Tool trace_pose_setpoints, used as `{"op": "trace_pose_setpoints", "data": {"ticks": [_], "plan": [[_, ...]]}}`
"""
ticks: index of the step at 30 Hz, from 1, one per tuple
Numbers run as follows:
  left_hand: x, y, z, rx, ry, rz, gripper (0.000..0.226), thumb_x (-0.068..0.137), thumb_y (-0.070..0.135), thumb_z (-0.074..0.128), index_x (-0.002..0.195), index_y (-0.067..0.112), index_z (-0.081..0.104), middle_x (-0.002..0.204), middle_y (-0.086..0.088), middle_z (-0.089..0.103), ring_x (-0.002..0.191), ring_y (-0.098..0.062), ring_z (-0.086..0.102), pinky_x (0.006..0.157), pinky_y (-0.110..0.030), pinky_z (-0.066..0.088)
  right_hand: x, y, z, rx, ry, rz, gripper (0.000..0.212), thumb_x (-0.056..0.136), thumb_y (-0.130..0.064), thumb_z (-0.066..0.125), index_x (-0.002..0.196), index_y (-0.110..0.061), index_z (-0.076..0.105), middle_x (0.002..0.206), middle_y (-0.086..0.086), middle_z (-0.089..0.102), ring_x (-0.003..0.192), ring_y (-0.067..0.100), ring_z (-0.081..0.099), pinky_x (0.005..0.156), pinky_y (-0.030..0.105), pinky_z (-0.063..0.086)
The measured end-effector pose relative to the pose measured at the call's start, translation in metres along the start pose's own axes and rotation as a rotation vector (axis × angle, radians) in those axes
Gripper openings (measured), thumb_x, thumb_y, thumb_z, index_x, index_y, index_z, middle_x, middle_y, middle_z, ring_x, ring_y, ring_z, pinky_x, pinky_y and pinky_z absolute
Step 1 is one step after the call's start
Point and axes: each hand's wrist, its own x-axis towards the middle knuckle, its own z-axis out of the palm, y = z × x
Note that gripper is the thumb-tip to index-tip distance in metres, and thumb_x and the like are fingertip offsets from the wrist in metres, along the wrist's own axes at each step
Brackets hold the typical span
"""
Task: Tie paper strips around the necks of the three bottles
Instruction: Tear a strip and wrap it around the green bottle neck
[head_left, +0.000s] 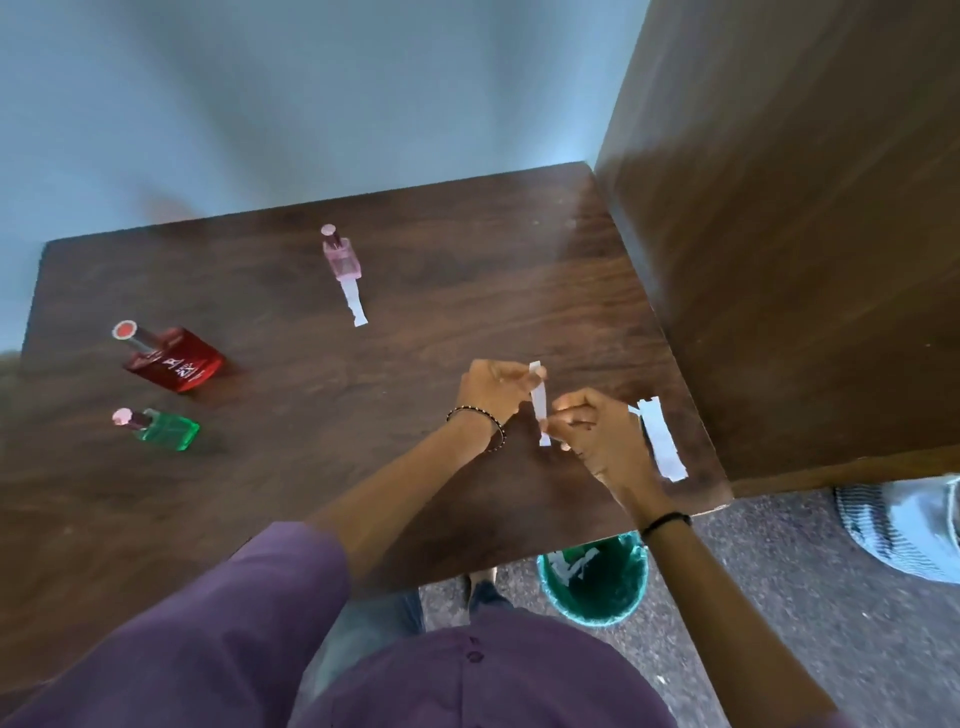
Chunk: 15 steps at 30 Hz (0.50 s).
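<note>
Near the table's right edge: both hands hold one paper strip (540, 402) stretched between them, just above the table (415, 343).
Left hand (488, 387): fingers curled, pinching the strip's upper end; a short tip sticks out past the fingers.
Right hand (597, 431): fingers curled, pinching the strip's lower part.
Step in hand: likely readying a strip for tying; no bottle neck shows a tie yet.
Next move: probably carry the strip across the table to a bottle, loop it under the cap and knot it gently, since thin paper tears.
Strip's look: narrow, white, thin, held straight.
Bottles: pink bottle (340, 254) at the table's far side, a second strip (353, 301) flat at its base; red bottle (174, 364) and green bottle (166, 428) at the table's left side.
Spare paper (660, 439): a wider white piece, flat by the table's right edge, beside the right hand.
</note>
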Motion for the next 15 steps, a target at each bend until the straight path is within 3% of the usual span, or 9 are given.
{"op": "trace_pose_setpoints", "data": {"ticks": [3, 6, 10, 15], "plan": [[-0.001, -0.006, -0.028, -0.073, 0.066, -0.01, 0.014, 0.08, 0.036, 0.081, 0.079, 0.023, 0.081, 0.069, 0.01, 0.075, 0.061, -0.002, 0.066, 0.063, -0.022, 0.058, 0.009, -0.012, 0.018, 0.085, -0.098, -0.014, 0.028, 0.08, -0.017, 0.084, 0.105, -0.011, 0.073, 0.088, 0.006, 0.079, 0.066, 0.01, 0.07, 0.063, 0.02, 0.052], [-0.007, -0.013, -0.057, -0.187, 0.118, -0.038, 0.012, 0.081, 0.031, 0.082, 0.077, 0.02, 0.079, 0.069, 0.005, 0.076, 0.062, -0.002, 0.07, 0.053, -0.014, 0.05, 0.014, -0.026, 0.039, 0.039, -0.214, -0.098, 0.01, 0.092, -0.016, 0.073, 0.101, -0.015, 0.076, 0.081, -0.001, 0.076, 0.058, -0.005, 0.062, 0.057, 0.011, 0.045], [-0.012, -0.022, -0.092, -0.311, 0.231, -0.077, 0.025, 0.077, 0.033, 0.085, 0.083, 0.01, 0.079, 0.079, -0.003, 0.079, 0.064, -0.008, 0.072, 0.051, -0.016, 0.049, 0.022, -0.043, 0.068, 0.044, -0.299, -0.142, 0.012, 0.096, -0.015, 0.068, 0.102, -0.008, 0.076, 0.076, -0.001, 0.069, 0.057, -0.005, 0.058, 0.05, 0.011, 0.04], [-0.017, -0.039, -0.127, -0.434, 0.359, -0.091, 0.018, 0.08, 0.031, 0.082, 0.072, 0.018, 0.071, 0.073, -0.004, 0.073, 0.062, -0.014, 0.067, 0.049, -0.022, 0.05, 0.03, -0.062, 0.102, 0.051, -0.398, -0.134, 0.016, 0.092, -0.019, 0.073, 0.097, -0.004, 0.077, 0.073, -0.001, 0.07, 0.052, -0.005, 0.054, 0.05, 0.008, 0.04]]}}
